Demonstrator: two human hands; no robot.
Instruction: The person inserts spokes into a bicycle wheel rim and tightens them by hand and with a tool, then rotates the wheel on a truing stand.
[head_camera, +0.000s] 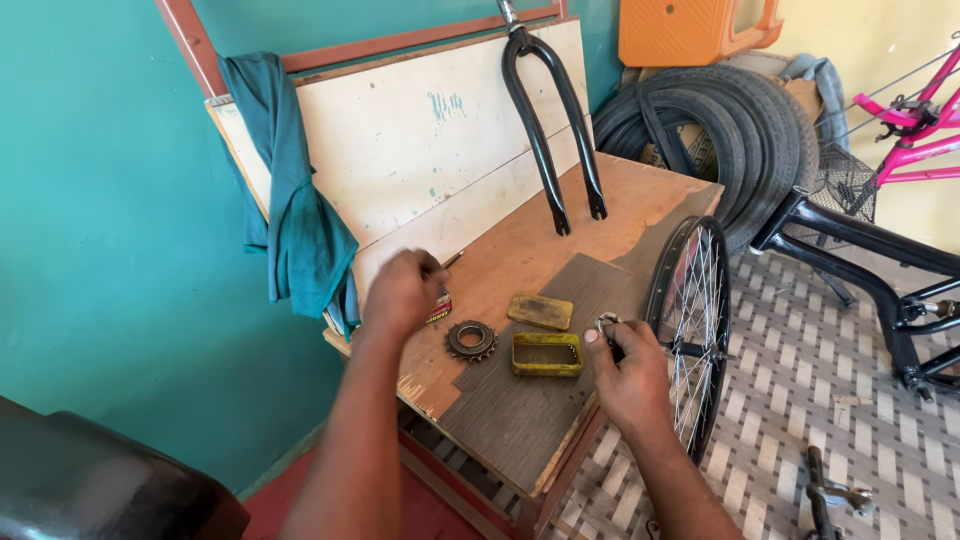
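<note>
**Small silvery metal ring pinched at the edge of the bench**

The small silvery metal ring (606, 323) sits at the fingertips of the right hand (628, 372), which pinches it between thumb and forefinger while the other fingers curl loosely under; something dark shows in the palm, too hidden to tell. The hand hovers over the right edge of the worn wooden workbench (520, 250), just beside the spoked bicycle wheel with black rim (692, 320) that leans against the bench.

The left hand (402, 292) is blurred, raised above the bench near its back board. Its fingers are bunched into a loose fist around a thin stick-like tool (451, 261); a small red-and-yellow packet (439, 308) lies just beneath it.

Between the hands, on the bench top, lie a dark toothed steel sprocket (471, 340), an open yellow rectangular tin (546, 354) and its flat yellow lid (540, 311), close together but apart. A black bicycle fork (551, 120) leans upright against the back board.
</note>
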